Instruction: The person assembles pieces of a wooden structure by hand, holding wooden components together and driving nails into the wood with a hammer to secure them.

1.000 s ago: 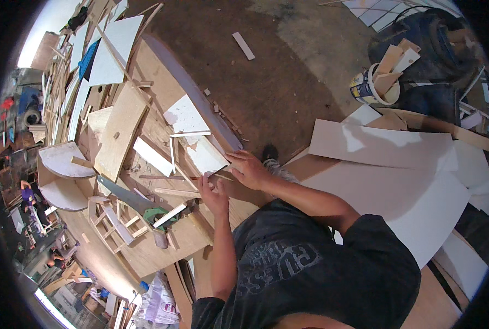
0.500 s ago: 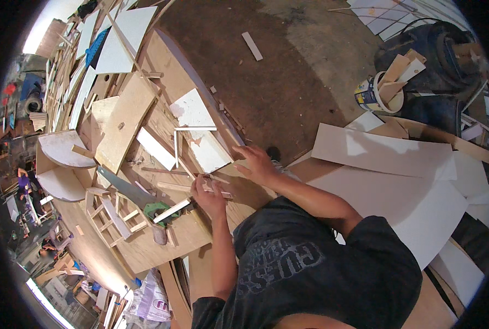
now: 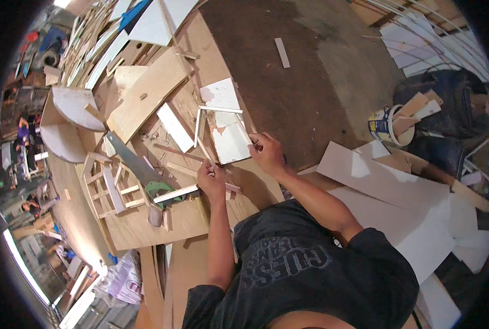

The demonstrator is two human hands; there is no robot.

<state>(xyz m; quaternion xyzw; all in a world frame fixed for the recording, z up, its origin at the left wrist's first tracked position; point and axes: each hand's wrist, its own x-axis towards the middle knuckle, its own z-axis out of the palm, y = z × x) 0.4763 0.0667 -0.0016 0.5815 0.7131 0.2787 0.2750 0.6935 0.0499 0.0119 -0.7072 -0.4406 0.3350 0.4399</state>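
Note:
At the bench's near side, my left hand (image 3: 211,181) is closed in a pinch at the near end of a narrow wooden strip (image 3: 205,149). My right hand (image 3: 267,156) is beside the near right corner of a white board (image 3: 230,147), fingers curled together; what they hold, if anything, is too small to make out. Two thin white strips (image 3: 221,109) meet at an angle on and beside that board. Left of my left hand lie a white-faced strip (image 3: 176,193) and a handsaw (image 3: 132,159) with a green handle.
A small slatted wooden frame (image 3: 110,189) and a curved white-and-brown piece (image 3: 72,126) stand on the left of the plywood bench (image 3: 146,233). Long offcuts pile up at the far left. To my right are large white panels (image 3: 387,175) and a bucket (image 3: 391,126) of wood scraps.
My right hand's spread fingers have curled closed near the board's corner. My left fingers have drawn together at the strip's end. The whole view has shifted and turned slightly.

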